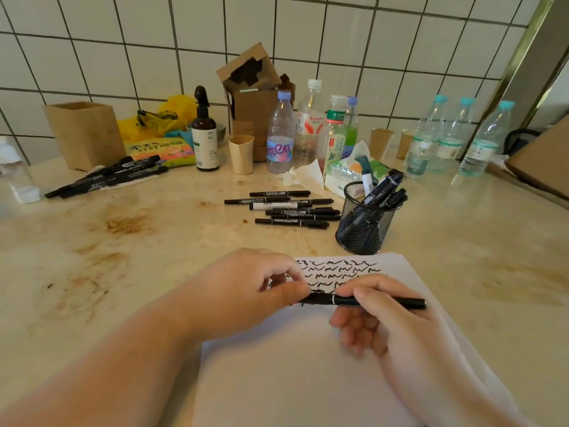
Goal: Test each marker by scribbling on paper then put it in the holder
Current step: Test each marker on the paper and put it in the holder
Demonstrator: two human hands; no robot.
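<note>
We hold the marker [369, 301] level above the paper [308, 365]. Our right hand [378, 315] closes its fingers [366, 288] around the barrel; our left hand [261, 288] pinches the cap end, apparently to work the cap. The holder [366, 223] stands just beyond.

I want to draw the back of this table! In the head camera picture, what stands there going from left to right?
Wooden box → yellow bag → spray bottle → paper cup → purple-capped bottle → white-capped bottle → two brown cups → three blue-capped bottles.
</note>
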